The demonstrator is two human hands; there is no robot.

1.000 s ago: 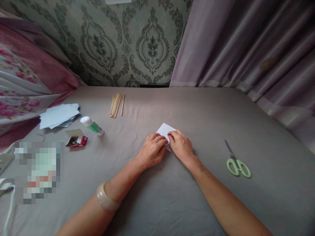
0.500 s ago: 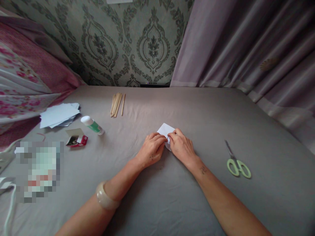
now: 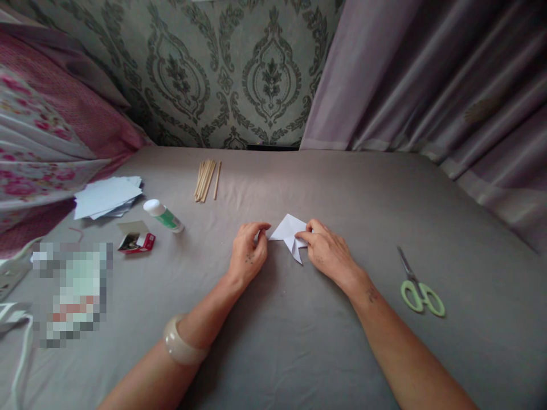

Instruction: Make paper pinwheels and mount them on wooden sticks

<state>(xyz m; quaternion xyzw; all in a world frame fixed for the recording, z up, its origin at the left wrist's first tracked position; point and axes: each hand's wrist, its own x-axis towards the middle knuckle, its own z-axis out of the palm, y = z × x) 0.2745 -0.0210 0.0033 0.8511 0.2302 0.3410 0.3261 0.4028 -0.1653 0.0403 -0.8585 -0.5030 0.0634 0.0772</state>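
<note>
A small sheet of white folded paper lies in front of me, with a pointed flap turned down toward me. My right hand pinches its right side, the thumb resting on top near the flap. Beside the paper's left corner is my left hand, its fingers curved and apart from the thumb, with nothing seen between them. Whether the left thumb touches that corner I cannot tell. A pale bangle circles my left forearm.
Green-handled scissors lie at the right. To the left are a glue stick, a small open red box and a stack of white paper. Several thin wooden sticks lie farther back. A power strip sits at the left edge.
My left hand has moved off the paper to the left and opened. The pointed flap now shows, while the right hand still grips the right side.
</note>
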